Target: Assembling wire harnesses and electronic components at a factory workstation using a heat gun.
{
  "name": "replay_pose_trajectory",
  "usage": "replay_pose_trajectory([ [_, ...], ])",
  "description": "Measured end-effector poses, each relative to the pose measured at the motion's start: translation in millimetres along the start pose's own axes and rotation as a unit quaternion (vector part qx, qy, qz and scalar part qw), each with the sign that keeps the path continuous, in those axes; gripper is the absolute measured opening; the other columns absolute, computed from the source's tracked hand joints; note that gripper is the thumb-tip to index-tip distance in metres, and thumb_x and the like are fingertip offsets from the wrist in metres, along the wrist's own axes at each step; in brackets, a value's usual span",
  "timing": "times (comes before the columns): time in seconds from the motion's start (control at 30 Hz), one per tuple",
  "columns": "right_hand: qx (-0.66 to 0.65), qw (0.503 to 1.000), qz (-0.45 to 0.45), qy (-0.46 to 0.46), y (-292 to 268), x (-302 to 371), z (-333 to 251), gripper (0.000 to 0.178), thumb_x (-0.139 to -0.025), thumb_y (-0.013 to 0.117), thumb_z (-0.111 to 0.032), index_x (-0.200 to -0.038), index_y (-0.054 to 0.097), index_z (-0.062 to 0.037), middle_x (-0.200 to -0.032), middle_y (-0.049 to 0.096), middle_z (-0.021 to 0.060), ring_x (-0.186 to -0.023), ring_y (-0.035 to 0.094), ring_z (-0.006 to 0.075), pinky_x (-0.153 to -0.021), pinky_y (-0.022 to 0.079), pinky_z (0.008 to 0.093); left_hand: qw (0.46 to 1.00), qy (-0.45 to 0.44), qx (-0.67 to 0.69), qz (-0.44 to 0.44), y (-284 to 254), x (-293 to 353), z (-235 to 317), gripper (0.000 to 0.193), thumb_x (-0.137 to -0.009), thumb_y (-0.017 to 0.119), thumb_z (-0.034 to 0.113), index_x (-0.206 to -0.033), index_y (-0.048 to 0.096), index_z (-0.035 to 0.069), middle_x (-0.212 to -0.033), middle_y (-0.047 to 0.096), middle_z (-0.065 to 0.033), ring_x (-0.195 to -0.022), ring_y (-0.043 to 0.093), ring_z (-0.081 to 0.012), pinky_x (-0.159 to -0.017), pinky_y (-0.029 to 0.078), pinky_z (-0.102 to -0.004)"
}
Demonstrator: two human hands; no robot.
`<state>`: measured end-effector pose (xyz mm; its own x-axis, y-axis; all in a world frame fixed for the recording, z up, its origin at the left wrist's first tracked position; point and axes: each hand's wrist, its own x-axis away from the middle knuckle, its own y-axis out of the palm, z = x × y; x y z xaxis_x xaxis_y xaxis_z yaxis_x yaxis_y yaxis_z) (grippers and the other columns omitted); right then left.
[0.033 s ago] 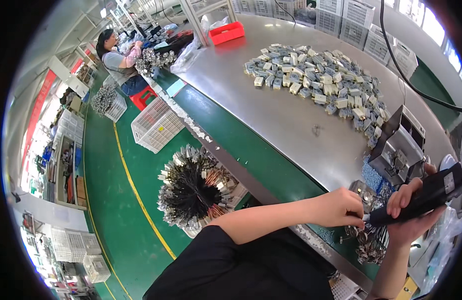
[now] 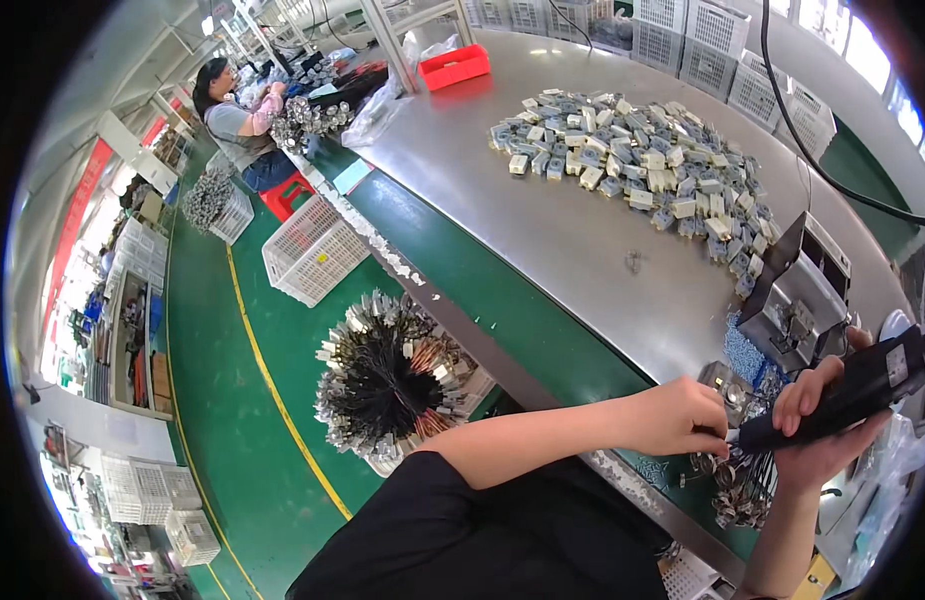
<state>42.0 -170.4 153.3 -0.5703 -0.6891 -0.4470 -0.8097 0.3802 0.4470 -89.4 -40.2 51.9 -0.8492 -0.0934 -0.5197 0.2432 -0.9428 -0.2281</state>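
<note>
My right hand (image 2: 817, 425) is wrapped round a black electric screwdriver (image 2: 847, 395), held nearly level over the right end of the bench. Its narrow end points left, toward my left hand (image 2: 687, 417). The fingers of that hand are pinched together at the tool's tip; a small pale bit shows there, but my fingers hide most of it. Below the screwdriver lies a bundle of metal-ended cable parts (image 2: 742, 490). A metal fixture (image 2: 725, 385) stands just beyond my left fingers, beside a heap of small blue pieces (image 2: 744, 345).
Many grey-and-white connector housings (image 2: 642, 160) are heaped on the steel bench (image 2: 462, 150). A metal box-like device (image 2: 797, 290) stands at right. On the floor side are a large cable bundle (image 2: 392, 375) and a white crate (image 2: 312, 250). A co-worker (image 2: 237, 125) sits farther along the bench.
</note>
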Motion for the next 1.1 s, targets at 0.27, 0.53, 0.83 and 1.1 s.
replay_pose_trajectory([
  [0.27, 0.010, 1.000, 0.026, -0.004, 5, -6, -1, 0.088, -0.106, 0.044, -0.071, -0.158, 0.029, -0.0018, -0.074, 0.047, 0.0045, -0.049, 0.050, 0.0142, -0.046, 0.046, 0.0287, 0.999, 0.017, -0.018, -0.023, -10, -2, -4, 0.016, -0.088, 0.085, 0.016, -0.091, 0.077, 0.003, -0.081, 0.069, -0.0092, -0.076, 0.069, -0.0288, -0.065, 0.054, -0.0398],
  [0.53, 0.019, 1.000, 0.020, -0.013, -7, -3, -4, 0.089, -0.106, 0.044, -0.071, -0.160, 0.028, -0.0019, -0.076, 0.046, 0.0047, -0.050, 0.048, 0.0139, -0.047, 0.046, 0.0281, 0.999, 0.021, 0.004, -0.038, 0, -14, -5, 0.018, -0.087, 0.086, 0.018, -0.089, 0.078, 0.003, -0.082, 0.072, -0.0119, -0.079, 0.070, -0.0306, -0.068, 0.056, -0.0402],
  [0.83, -0.007, 1.000, 0.002, 0.029, -16, -17, -8, 0.111, -0.094, 0.051, -0.086, -0.159, 0.025, -0.0002, -0.078, 0.055, 0.0091, -0.056, 0.058, 0.0199, -0.054, 0.052, 0.0374, 0.995, 0.000, -0.055, -0.087, -15, -34, -13, 0.021, -0.084, 0.088, 0.023, -0.084, 0.078, 0.005, -0.079, 0.070, -0.0087, -0.074, 0.070, -0.0290, -0.065, 0.055, -0.0391],
  [1.1, 0.025, 0.998, -0.048, 0.026, -29, -32, -16, 0.103, -0.098, 0.048, -0.082, -0.163, 0.029, -0.0037, -0.081, 0.051, 0.0050, -0.057, 0.053, 0.0171, -0.055, 0.048, 0.0358, 0.997, -0.011, -0.022, -0.072, -12, -54, -25, 0.020, -0.078, 0.094, 0.013, -0.083, 0.076, 0.005, -0.074, 0.068, -0.0052, -0.063, 0.065, -0.0211, -0.056, 0.050, -0.0331],
])
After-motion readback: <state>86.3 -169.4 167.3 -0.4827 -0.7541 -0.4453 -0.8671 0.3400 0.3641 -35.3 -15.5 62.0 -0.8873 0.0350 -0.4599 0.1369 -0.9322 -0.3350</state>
